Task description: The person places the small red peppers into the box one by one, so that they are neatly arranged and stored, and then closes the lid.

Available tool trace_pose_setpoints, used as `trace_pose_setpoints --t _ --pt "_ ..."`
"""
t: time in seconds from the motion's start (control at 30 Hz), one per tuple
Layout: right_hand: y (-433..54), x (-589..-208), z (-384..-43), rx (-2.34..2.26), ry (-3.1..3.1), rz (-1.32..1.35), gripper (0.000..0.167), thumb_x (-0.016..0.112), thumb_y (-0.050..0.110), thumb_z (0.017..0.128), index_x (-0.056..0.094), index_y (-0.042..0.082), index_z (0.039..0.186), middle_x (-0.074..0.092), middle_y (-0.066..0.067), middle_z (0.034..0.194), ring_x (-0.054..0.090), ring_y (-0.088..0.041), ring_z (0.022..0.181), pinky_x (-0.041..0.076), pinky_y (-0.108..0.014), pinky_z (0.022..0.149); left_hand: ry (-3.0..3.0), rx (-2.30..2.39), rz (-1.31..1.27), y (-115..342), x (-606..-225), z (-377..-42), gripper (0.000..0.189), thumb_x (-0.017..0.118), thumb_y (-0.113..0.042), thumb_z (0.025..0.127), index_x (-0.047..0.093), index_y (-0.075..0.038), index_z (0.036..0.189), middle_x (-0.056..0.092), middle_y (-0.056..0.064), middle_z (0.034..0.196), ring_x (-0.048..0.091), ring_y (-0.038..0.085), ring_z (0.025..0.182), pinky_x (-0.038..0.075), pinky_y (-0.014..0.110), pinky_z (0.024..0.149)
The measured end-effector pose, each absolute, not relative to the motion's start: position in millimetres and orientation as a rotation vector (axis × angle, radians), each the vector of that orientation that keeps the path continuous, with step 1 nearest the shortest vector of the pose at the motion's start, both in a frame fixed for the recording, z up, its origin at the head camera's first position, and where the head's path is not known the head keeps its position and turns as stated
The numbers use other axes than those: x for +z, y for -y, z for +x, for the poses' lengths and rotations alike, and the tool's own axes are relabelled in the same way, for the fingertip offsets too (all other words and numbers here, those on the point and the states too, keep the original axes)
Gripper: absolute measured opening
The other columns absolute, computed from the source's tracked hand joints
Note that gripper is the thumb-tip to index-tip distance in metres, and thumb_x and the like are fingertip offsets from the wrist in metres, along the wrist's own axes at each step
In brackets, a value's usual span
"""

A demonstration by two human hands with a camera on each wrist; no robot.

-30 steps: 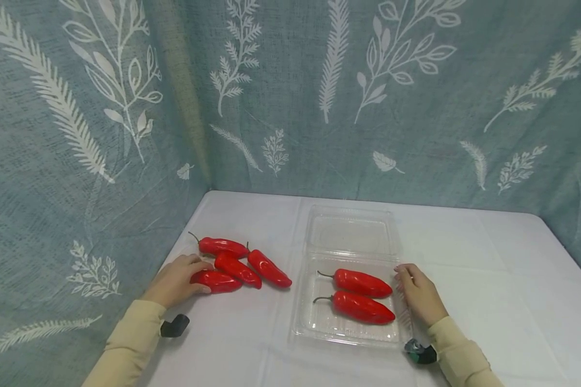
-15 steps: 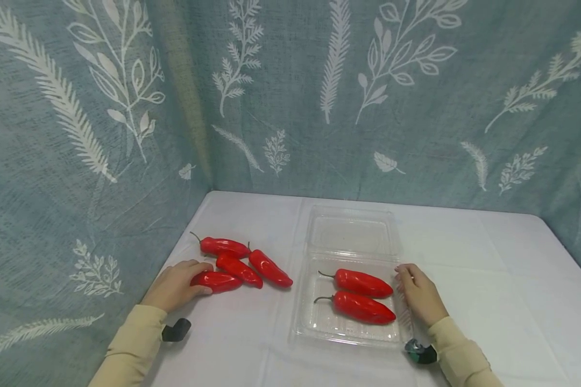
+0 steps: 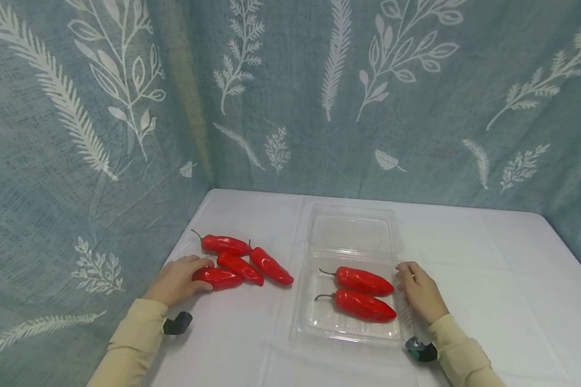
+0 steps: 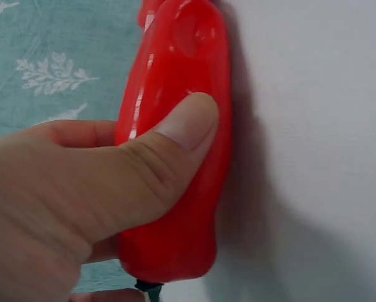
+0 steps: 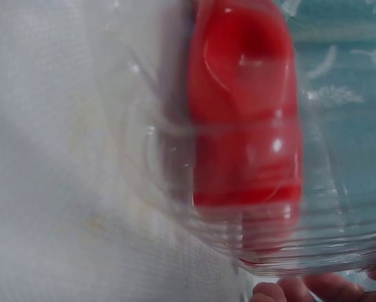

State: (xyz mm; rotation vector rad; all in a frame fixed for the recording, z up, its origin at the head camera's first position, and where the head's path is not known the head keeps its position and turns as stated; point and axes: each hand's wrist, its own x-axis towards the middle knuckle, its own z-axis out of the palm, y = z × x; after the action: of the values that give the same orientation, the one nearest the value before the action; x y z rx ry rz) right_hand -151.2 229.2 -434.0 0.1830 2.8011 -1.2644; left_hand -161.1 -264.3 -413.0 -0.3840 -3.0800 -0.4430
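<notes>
At the left of the table, my left hand (image 3: 176,280) grips the stem end of a glossy red pepper (image 3: 221,278). The left wrist view shows the thumb (image 4: 175,135) laid across this pepper, with fingers round its far side and a dark green stem below. A clear plastic clamshell container (image 3: 310,322) lies opened out in the middle, its lid (image 3: 351,231) folded back. Two red peppers rest inside, an upper one (image 3: 365,281) and a lower one (image 3: 365,306). My right hand (image 3: 422,294) holds the container's right edge; in the right wrist view its fingertips (image 5: 332,288) are partly visible there.
Three more red peppers lie against the gripped one: one behind (image 3: 226,245), one in the middle (image 3: 240,267) and one to the right (image 3: 271,266). Patterned blue-green cloth (image 3: 290,97) hangs behind and to the left of the white table (image 3: 494,301).
</notes>
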Motion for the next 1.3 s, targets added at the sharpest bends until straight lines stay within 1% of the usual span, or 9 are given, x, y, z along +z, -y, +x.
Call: trace_pose_setpoints --t 0.27,0.43,0.57,0.67,0.8,0.9,1.07,1.13,1.3 --pt "-227.8 -431.1 -149.3 -1.27 -2.804 0.175 0.042 0.031 0.031 0.104 0.051 0.0 0.124 0.061 -0.02 0.109 0.055 -0.019 0.076 0.047 -0.027 0.062 3.053 -0.394 -0.419 269.0 -394.0 -161.2 0.051 0.085 -0.019 0.07 0.066 -0.008 0.116 0.067 0.01 0.1 0.062 0.026 0.088 0.054 0.046 0.076" --pt "-228.5 -432.6 -149.8 -1.25 -2.807 0.182 0.042 0.031 0.032 0.104 0.051 0.001 0.124 0.06 -0.019 0.11 0.055 -0.02 0.078 0.047 -0.027 0.064 3.046 -0.393 -0.437 268.2 -385.8 -160.5 0.049 0.085 -0.017 0.07 0.067 -0.01 0.115 0.067 0.009 0.1 0.062 0.024 0.087 0.054 0.046 0.076" --pt "-228.7 -433.7 -149.8 -1.254 -2.804 0.178 0.041 0.032 0.031 0.104 0.05 0.001 0.125 0.06 -0.019 0.111 0.056 -0.021 0.078 0.048 -0.027 0.065 3.018 -0.397 -0.472 267.0 -381.0 -160.7 0.047 0.085 -0.016 0.069 0.067 -0.01 0.113 0.067 0.006 0.096 0.061 0.022 0.084 0.054 0.043 0.073" --pt "-228.6 -433.7 -149.9 -1.271 -2.797 0.176 0.041 0.032 0.031 0.104 0.051 0.001 0.124 0.06 -0.019 0.11 0.055 -0.02 0.076 0.048 -0.027 0.064 2.993 -0.399 -0.479 265.9 -378.4 -160.9 0.048 0.085 -0.016 0.07 0.067 -0.012 0.113 0.067 0.005 0.095 0.061 0.021 0.083 0.054 0.042 0.074" --pt "-228.7 -433.9 -150.7 -1.284 -2.796 0.174 0.041 0.032 0.031 0.104 0.051 0.001 0.124 0.06 -0.019 0.109 0.055 -0.019 0.074 0.048 -0.027 0.062 2.963 -0.394 -0.492 262.1 -374.0 -161.5 0.049 0.085 -0.018 0.07 0.066 -0.012 0.115 0.067 0.007 0.099 0.062 0.023 0.087 0.054 0.044 0.077" --pt "-229.5 -434.4 -151.3 -1.286 -2.797 0.176 0.041 0.032 0.031 0.104 0.051 0.001 0.124 0.06 -0.019 0.109 0.055 -0.018 0.072 0.048 -0.027 0.061 2.934 -0.381 -0.509 256.0 -369.0 -162.9 0.049 0.085 -0.019 0.07 0.066 -0.012 0.116 0.066 0.008 0.1 0.062 0.024 0.086 0.054 0.044 0.075" --pt "-230.5 -435.5 -151.4 -1.286 -2.796 0.182 0.041 0.032 0.031 0.104 0.051 0.001 0.123 0.06 -0.019 0.109 0.054 -0.017 0.072 0.048 -0.027 0.061 2.875 -0.357 -0.566 240.5 -360.3 -166.5 0.048 0.084 -0.021 0.072 0.067 -0.012 0.116 0.065 0.006 0.098 0.061 0.021 0.082 0.054 0.04 0.071" --pt "-230.6 -435.4 -151.2 -1.282 -2.801 0.181 0.041 0.032 0.031 0.104 0.051 0.001 0.123 0.06 -0.019 0.109 0.054 -0.017 0.073 0.048 -0.027 0.061 2.853 -0.348 -0.587 232.5 -357.0 -167.8 0.046 0.083 -0.021 0.073 0.067 -0.012 0.115 0.065 0.005 0.098 0.061 0.02 0.083 0.054 0.038 0.071" --pt "-228.8 -435.0 -151.4 -1.313 -2.798 0.181 0.038 0.034 0.028 0.104 0.052 0.001 0.122 0.061 -0.019 0.108 0.054 -0.017 0.073 0.047 -0.027 0.06 2.815 -0.336 -0.638 211.0 -348.0 -170.8 0.043 0.083 -0.021 0.073 0.068 -0.012 0.112 0.066 0.005 0.098 0.062 0.021 0.085 0.055 0.038 0.073"
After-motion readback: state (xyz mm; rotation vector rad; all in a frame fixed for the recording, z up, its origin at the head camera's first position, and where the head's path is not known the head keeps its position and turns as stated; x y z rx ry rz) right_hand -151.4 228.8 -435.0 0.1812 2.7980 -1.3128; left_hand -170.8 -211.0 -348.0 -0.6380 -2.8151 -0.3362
